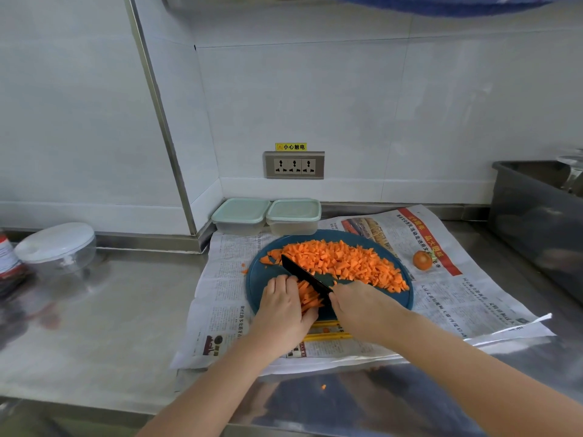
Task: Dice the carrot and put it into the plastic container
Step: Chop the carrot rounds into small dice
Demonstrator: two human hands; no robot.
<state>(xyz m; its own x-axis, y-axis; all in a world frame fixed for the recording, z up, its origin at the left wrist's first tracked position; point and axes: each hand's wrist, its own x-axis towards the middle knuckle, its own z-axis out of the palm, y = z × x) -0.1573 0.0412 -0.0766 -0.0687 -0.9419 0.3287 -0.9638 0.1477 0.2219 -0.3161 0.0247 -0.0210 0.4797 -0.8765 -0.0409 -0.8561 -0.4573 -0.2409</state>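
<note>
Carrot strips (310, 298) are pinned under curled fingers of the left hand (282, 305), right beside the black knife (304, 274) grasped by the right hand (362, 307).

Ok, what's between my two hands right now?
Head view: carrot strips and the black knife blade lie between the left hand and the right hand, on the blue board.

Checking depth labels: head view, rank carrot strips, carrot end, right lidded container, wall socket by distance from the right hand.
1. Carrot strips: just left of the right hand, on the board.
2. Carrot end: right, on the newspaper.
3. Right lidded container: behind the board.
4. Wall socket: on the wall, above.
</note>
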